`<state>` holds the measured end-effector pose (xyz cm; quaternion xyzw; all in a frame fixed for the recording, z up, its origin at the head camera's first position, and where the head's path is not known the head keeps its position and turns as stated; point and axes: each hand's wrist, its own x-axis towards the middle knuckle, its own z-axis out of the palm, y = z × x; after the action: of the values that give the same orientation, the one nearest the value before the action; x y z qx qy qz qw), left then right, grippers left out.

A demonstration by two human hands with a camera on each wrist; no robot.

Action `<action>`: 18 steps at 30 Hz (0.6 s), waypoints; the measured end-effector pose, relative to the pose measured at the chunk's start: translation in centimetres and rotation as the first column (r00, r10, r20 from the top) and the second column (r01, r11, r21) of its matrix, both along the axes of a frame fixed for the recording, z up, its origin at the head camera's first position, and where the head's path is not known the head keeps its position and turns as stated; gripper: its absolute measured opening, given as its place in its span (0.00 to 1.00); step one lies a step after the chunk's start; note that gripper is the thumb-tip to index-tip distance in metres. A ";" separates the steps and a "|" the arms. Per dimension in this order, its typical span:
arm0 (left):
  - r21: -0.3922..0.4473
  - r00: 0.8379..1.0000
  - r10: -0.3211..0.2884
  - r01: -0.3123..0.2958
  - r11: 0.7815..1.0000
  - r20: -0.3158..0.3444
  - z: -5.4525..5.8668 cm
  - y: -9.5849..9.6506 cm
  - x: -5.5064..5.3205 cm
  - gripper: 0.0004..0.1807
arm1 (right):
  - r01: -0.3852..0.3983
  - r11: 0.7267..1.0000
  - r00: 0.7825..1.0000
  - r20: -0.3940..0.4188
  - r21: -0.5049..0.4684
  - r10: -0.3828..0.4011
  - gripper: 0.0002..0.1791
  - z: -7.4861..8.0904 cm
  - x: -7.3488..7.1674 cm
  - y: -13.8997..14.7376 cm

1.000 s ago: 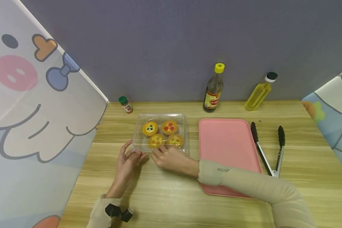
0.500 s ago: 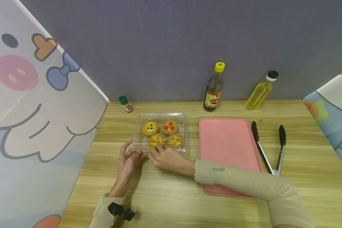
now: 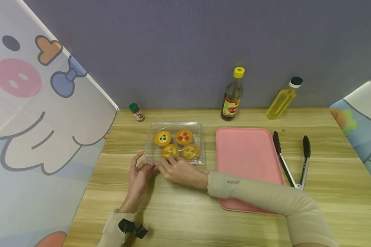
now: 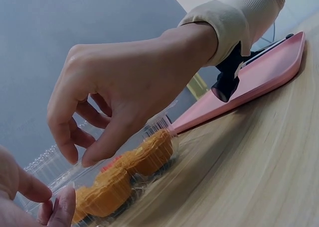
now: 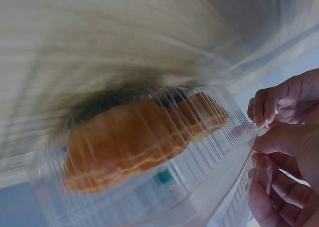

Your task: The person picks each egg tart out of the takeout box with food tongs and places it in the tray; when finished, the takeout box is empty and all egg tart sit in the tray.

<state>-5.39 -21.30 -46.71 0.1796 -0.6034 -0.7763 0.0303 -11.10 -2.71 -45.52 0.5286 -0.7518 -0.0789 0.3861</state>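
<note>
Now slid toward nine o'clock, the right hand [image 3: 180, 171] pinches the clear rectangular plastic box [image 3: 197, 128] beside the left hand [image 3: 139, 180], likewise pinching; work apparently converges.

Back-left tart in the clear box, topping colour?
Yellow with blue dots on that tart; shows best in the head view.

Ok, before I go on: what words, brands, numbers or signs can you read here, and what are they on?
"LetsSlim", as best I can read it: upside down on the right sleeve.
Dark sauce bottle: printed label, too small to read.
Green-capped spice jar: printed label, too small to read.
Yellow oil bottle: no lettering visible.
Plastic box and pink tray: none visible.
</note>
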 end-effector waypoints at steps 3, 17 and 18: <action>-0.001 1.000 0.006 -0.006 1.000 0.003 -0.1 0.0 -0.1 0.31 | -0.005 1.000 1.000 -0.006 -0.014 0.005 0.11 -0.2 -0.1 -0.2; 0.010 0.999 0.048 -0.048 0.999 -0.013 -0.7 1.0 -0.1 0.28 | -0.022 1.000 0.998 -0.065 0.004 0.022 0.14 -0.6 -0.2 -0.5; 0.012 0.999 0.049 -0.049 0.999 -0.015 -0.7 1.1 -0.1 0.27 | -0.020 1.000 0.998 -0.062 -0.002 0.020 0.14 -0.6 -0.2 -0.6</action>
<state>-5.51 -20.23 -47.46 0.1885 -0.5942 -0.7801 0.0530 -11.25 -3.32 -46.09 0.5329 -0.7343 -0.0903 0.4108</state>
